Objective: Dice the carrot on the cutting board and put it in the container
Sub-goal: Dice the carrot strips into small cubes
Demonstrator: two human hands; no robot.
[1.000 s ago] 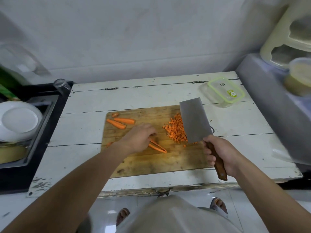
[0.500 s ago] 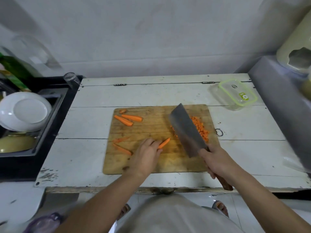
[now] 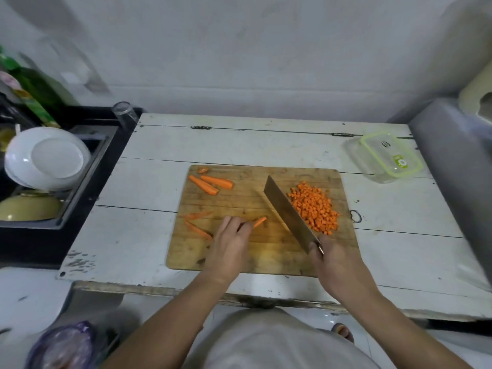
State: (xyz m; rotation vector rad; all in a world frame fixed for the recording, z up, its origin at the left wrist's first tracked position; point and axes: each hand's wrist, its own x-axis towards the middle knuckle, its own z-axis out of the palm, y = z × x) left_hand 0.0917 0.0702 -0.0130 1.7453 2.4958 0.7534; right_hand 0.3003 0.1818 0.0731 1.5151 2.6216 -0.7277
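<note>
A wooden cutting board [image 3: 239, 257] lies on the white table. My left hand [image 3: 230, 242] presses down on carrot strips [image 3: 259, 221] whose tips stick out to the right of my fingers. My right hand [image 3: 332, 258] grips the handle of a cleaver [image 3: 288, 214], whose blade slants up-left just right of those strips. A pile of diced carrot [image 3: 314, 207] sits on the board's right side. Two long carrot pieces [image 3: 211, 183] lie at the board's far left corner, and thin strips [image 3: 197, 223] lie left of my left hand. The clear container with a green rim [image 3: 386, 157] stands at the far right.
A black sink [image 3: 80, 182] to the left holds a white plate [image 3: 48, 158] and a yellow bowl [image 3: 29, 207]. A glass [image 3: 123, 113] stands at the sink's far corner. A grey appliance [image 3: 458, 166] borders the table on the right. A wall runs behind.
The cleaver came off the diced pile and tilted onto its edge near the strips. My left hand pulled the carrot strips together. The camera view shifted, so the board sits further right.
</note>
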